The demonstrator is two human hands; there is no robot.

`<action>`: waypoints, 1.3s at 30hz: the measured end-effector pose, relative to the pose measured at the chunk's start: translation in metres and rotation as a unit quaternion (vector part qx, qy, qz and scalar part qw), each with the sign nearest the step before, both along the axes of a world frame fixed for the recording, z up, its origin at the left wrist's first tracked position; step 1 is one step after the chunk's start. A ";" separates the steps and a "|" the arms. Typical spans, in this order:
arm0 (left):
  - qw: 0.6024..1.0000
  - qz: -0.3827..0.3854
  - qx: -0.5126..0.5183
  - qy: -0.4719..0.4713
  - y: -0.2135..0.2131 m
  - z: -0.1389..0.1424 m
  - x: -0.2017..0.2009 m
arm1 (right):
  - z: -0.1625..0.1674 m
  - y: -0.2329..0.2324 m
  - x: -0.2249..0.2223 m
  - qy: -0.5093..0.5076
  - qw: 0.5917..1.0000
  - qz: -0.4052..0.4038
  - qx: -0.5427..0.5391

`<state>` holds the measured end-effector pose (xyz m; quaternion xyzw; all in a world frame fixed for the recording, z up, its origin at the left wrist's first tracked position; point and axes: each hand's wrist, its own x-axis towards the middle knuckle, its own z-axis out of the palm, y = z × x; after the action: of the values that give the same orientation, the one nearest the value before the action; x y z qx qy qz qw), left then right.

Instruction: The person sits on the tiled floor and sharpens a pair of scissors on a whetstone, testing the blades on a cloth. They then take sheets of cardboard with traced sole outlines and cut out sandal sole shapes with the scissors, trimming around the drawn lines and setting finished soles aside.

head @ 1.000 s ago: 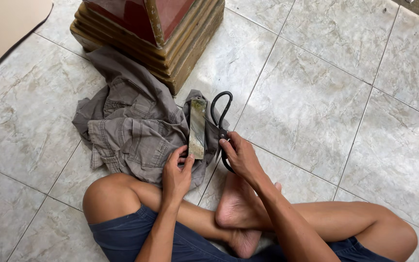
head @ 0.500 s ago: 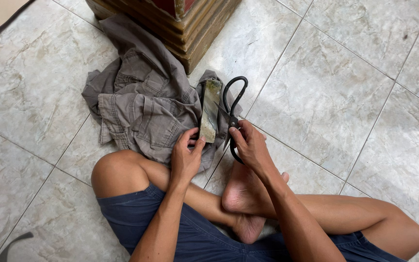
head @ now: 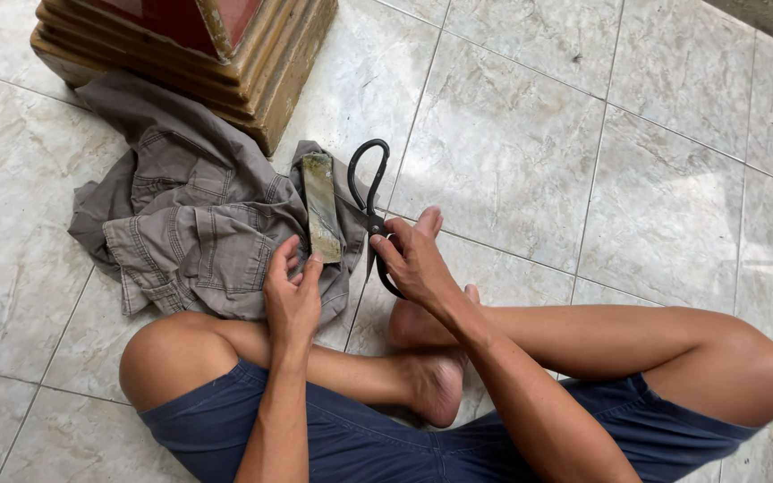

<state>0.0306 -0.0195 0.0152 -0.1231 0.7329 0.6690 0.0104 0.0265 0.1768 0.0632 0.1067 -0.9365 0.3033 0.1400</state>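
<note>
I sit cross-legged on a tiled floor. My right hand grips black scissors by the lower part, the big loop handles pointing away from me. A long, worn greenish sharpening stone lies on a crumpled grey garment. My left hand rests its fingertips on the near end of the stone, pressing it onto the cloth. The scissors sit just right of the stone, close beside it; their blade end is hidden under my right hand.
A stepped wooden base with a red top stands at the far left, its corner on the garment. My bare knees and feet fill the near floor. Pale marble tiles spread to the right.
The view has shifted, so everything sits slightly lower and further right. My hands keep their hold on the stone and the scissors; the scissors look a little further from the stone.
</note>
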 end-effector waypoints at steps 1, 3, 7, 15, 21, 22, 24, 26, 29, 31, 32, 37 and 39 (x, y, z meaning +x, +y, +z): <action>1.000 0.008 -0.007 0.005 -0.004 0.004 0.003 | 0.004 -0.002 0.004 -0.083 0.994 -0.032 -0.066; 0.995 0.020 -0.086 0.052 -0.017 0.015 0.014 | 0.014 -0.007 0.017 -0.254 0.942 -0.086 -0.203; 0.984 0.038 -0.143 0.099 -0.049 0.041 0.027 | 0.036 -0.018 0.038 -0.242 0.942 -0.137 -0.189; 0.995 -0.031 -0.082 0.055 -0.041 0.041 0.014 | 0.032 -0.025 -0.004 -0.251 0.946 -0.126 -0.165; 0.998 -0.047 -0.035 0.017 -0.032 0.012 -0.004 | -0.014 -0.018 -0.023 -0.232 0.962 -0.079 -0.121; 0.998 -0.062 -0.028 0.006 -0.027 0.008 -0.006 | -0.020 -0.014 -0.020 -0.254 0.954 -0.094 -0.129; 0.996 -0.065 -0.051 0.018 -0.020 0.001 -0.011 | -0.030 -0.006 -0.015 -0.299 0.934 -0.131 -0.144; 0.996 -0.065 -0.062 0.021 -0.017 -0.005 -0.016 | -0.038 -0.001 -0.015 -0.287 0.936 -0.132 -0.157; 0.996 -0.047 -0.071 -0.005 -0.021 -0.012 -0.021 | -0.048 -0.001 -0.027 -0.278 0.942 -0.110 -0.154; 0.995 -0.048 -0.088 -0.011 -0.024 -0.018 -0.024 | -0.055 -0.010 -0.038 -0.284 0.944 -0.081 -0.146; 0.995 -0.048 -0.082 -0.018 -0.025 -0.021 -0.026 | -0.057 -0.013 -0.045 -0.282 0.947 -0.067 -0.138; 0.995 -0.074 -0.051 -0.040 -0.018 -0.033 -0.038 | -0.065 -0.024 -0.067 -0.277 0.955 -0.062 -0.089; 0.993 -0.081 -0.076 -0.028 -0.015 -0.035 -0.042 | -0.065 -0.026 -0.069 -0.292 0.949 -0.061 -0.106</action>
<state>-0.0117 -0.0345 -0.0195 -0.0827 0.7886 0.6046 0.0762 -0.0424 0.1506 -0.0019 -0.0592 -0.9035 0.4097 -0.1108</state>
